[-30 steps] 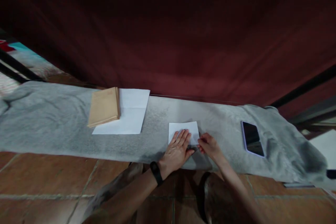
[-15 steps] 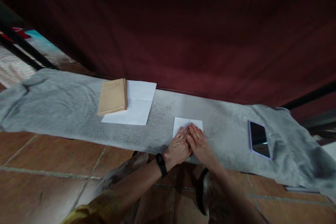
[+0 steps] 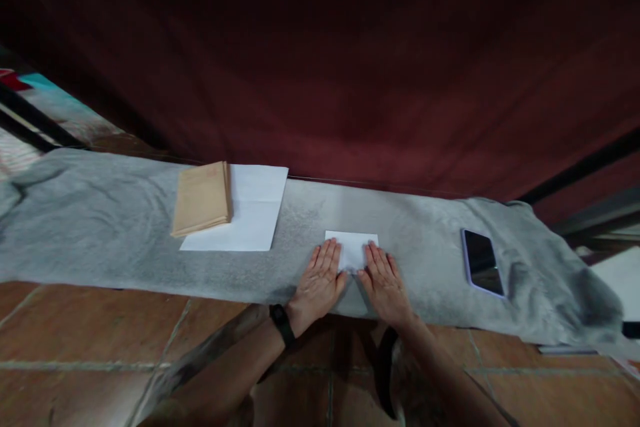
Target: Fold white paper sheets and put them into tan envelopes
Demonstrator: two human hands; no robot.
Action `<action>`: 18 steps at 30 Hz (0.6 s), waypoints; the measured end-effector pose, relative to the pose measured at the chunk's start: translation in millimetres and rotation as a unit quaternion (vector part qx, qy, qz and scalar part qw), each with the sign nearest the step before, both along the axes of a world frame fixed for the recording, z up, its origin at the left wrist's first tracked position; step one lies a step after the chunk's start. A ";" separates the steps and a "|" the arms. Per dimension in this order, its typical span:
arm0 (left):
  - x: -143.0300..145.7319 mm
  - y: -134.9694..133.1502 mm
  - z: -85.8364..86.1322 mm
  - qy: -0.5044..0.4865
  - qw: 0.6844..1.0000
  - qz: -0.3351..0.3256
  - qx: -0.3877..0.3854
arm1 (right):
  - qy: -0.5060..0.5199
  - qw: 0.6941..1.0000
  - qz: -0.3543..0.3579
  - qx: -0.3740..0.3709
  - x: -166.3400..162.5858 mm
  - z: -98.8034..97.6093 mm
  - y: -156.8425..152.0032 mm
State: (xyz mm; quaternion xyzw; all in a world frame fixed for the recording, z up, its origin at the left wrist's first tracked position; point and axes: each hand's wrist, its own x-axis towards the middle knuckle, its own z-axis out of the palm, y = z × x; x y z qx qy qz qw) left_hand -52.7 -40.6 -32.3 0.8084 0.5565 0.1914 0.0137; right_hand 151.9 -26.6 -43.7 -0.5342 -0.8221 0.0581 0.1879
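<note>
A small folded sheet of white paper lies on the grey cloth in front of me. My left hand rests flat on its left side, fingers stretched out and pointing away from me. On the right side lies my right hand, also flat with its fingers extended. The two hands are apart, and the middle of the paper shows between them. Parts of the paper's left and right edges are hidden under the fingers. A black wristband is on my left wrist.
The grey cloth covers a long, narrow bench. To the left, a stack of folded brown paper overlaps a larger white sheet. A phone lies at the right. A dark red curtain hangs behind; tiled floor is below.
My hands were together, overlapping on the paper; now they have spread to its left and right sides, uncovering its middle. The view has shifted slightly.
</note>
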 end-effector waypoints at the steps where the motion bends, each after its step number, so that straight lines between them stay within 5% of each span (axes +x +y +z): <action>1: -3.3 0.5 0.7 0.000 1.000 0.008 -0.001 | 0.001 1.000 -0.005 0.002 1.3 -0.1 -0.1; 9: -14.0 2.9 1.5 -0.002 0.999 0.046 -0.015 | 0.017 0.999 -0.032 -0.001 7.6 -3.7 -2.6; 18: 21.7 27.6 6.8 0.001 0.999 0.049 -0.024 | 0.104 0.993 -0.036 -0.032 -21.9 17.5 22.7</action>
